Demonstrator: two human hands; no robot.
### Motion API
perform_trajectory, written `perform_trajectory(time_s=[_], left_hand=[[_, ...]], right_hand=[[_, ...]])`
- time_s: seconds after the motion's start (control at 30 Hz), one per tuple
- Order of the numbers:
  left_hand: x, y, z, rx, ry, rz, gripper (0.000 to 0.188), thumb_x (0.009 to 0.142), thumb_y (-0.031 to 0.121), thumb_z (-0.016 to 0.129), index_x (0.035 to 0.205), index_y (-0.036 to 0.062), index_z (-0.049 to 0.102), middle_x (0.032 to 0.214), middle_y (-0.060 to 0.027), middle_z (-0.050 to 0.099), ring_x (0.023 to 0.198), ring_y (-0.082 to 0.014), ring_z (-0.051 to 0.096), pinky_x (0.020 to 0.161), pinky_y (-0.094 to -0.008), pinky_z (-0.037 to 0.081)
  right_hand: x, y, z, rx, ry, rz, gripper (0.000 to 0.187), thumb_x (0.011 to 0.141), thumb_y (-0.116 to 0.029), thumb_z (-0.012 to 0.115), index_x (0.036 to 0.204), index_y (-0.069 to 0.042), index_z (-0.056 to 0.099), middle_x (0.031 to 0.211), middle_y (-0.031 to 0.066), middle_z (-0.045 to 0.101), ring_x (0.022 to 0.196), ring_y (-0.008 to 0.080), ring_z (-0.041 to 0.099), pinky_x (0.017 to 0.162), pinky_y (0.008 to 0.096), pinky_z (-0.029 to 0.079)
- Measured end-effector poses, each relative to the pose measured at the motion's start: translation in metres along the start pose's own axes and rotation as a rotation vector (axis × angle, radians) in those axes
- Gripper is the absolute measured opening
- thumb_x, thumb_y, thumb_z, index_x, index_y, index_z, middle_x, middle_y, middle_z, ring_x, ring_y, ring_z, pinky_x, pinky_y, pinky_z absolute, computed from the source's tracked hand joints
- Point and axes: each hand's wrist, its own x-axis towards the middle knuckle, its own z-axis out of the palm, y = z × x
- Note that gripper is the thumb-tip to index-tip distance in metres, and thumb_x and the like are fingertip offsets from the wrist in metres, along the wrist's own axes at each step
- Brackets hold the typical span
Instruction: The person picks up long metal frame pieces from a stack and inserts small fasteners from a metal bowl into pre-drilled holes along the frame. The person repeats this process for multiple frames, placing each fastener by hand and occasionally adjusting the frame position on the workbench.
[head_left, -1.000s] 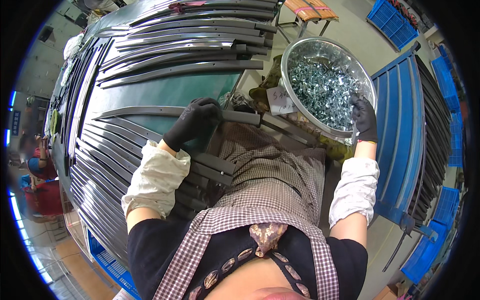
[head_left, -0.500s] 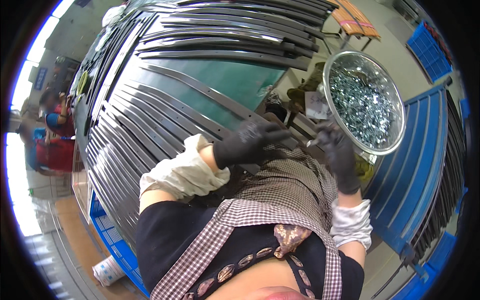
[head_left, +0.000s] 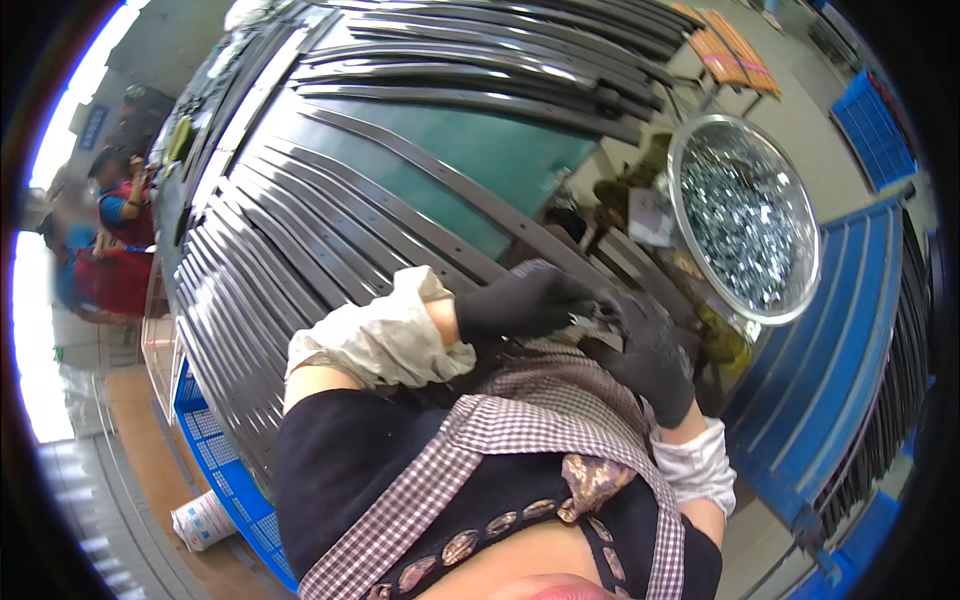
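Note:
My two dark-gloved hands meet in front of my checked apron, beside the near ends of the long black metal strips (head_left: pixel 420 170). My left hand (head_left: pixel 525 302) has its fingers bent together toward my right; what they hold, if anything, is hidden. From the other side, my right hand (head_left: pixel 650 360) pinches a small shiny metal piece (head_left: pixel 604 312) between thumb and fingers. Its exact kind is too small to tell. A round metal basin (head_left: pixel 679 200) heaped with small shiny metal parts (head_left: pixel 740 225) stands just beyond my right hand.
Many strips lie in rows over a green-topped table (head_left: pixel 540 150). At the right is a blue metal rack (head_left: pixel 820 330) with more black strips. A blue crate (head_left: pixel 872 130) and an orange slatted stool (head_left: pixel 735 52) stand farther off. Two people (head_left: pixel 128 205) work at the far left.
My right hand has moved left, away from the basin, with the small metal piece, and now meets my left hand. The fingers of my left hand, stretched out before, are now bent in.

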Motion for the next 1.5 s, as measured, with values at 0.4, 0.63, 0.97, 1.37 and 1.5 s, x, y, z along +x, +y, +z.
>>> perform_trajectory(time_s=[0.4, 0.63, 0.97, 1.37, 1.5], left_hand=[[0.002, 0.018, -0.006, -0.074, -0.182, -0.316, 0.028, 0.096, 0.024, 0.064, 0.096, -0.0044, 0.067, 0.065, -0.0117, 0.058, 0.056, -0.0144, 0.051, 0.056, -0.0342, 0.046], [0.005, 0.018, -0.005, -0.081, -0.217, -0.405, 0.026, 0.096, 0.022, 0.065, 0.1, -0.0034, 0.068, 0.063, -0.0074, 0.057, 0.054, -0.0102, 0.049, 0.053, -0.0307, 0.045], [0.009, 0.016, -0.007, -0.071, -0.21, -0.444, 0.026, 0.097, 0.024, 0.063, 0.101, -0.0016, 0.068, 0.066, -0.0057, 0.058, 0.059, -0.0094, 0.051, 0.057, -0.0309, 0.046], [0.014, -0.007, -0.028, 0.431, 0.091, 0.011, 0.031, 0.085, 0.025, 0.075, 0.109, 0.0064, 0.07, 0.086, -0.007, 0.068, 0.081, -0.0229, 0.066, 0.084, -0.0367, 0.051], [0.022, -0.039, -0.043, 0.669, 0.078, 0.217, 0.047, 0.075, 0.029, 0.08, 0.118, 0.0144, 0.069, 0.108, -0.0072, 0.069, 0.103, -0.0281, 0.064, 0.101, -0.0454, 0.041]], right_hand=[[-0.015, 0.004, 0.004, -0.074, -0.039, 0.009, 0.059, 0.078, -0.037, 0.078, 0.124, -0.005, 0.06, 0.109, 0.0147, 0.064, 0.09, 0.0339, 0.068, 0.074, 0.042, 0.056], [-0.013, 0.003, 0.012, -0.048, 0.052, -0.012, 0.054, 0.079, -0.038, 0.078, 0.119, -0.005, 0.062, 0.104, 0.014, 0.065, 0.082, 0.0322, 0.069, 0.066, 0.0398, 0.056], [-0.02, 0.005, 0.015, -0.147, 0.087, 0.016, 0.06, 0.083, -0.044, 0.073, 0.123, 0.0, 0.06, 0.102, 0.0141, 0.065, 0.075, 0.0301, 0.069, 0.061, 0.0385, 0.056], [-0.031, 0.026, 0.016, -0.169, 0.105, 0.161, 0.05, 0.081, -0.029, 0.074, 0.123, -0.004, 0.061, 0.103, 0.0156, 0.067, 0.076, 0.0326, 0.069, 0.062, 0.041, 0.055], [-0.026, 0.041, 0.019, -0.221, 0.058, 0.138, 0.047, 0.081, -0.022, 0.073, 0.123, -0.006, 0.061, 0.102, 0.0158, 0.067, 0.078, 0.0328, 0.068, 0.066, 0.0422, 0.055]])
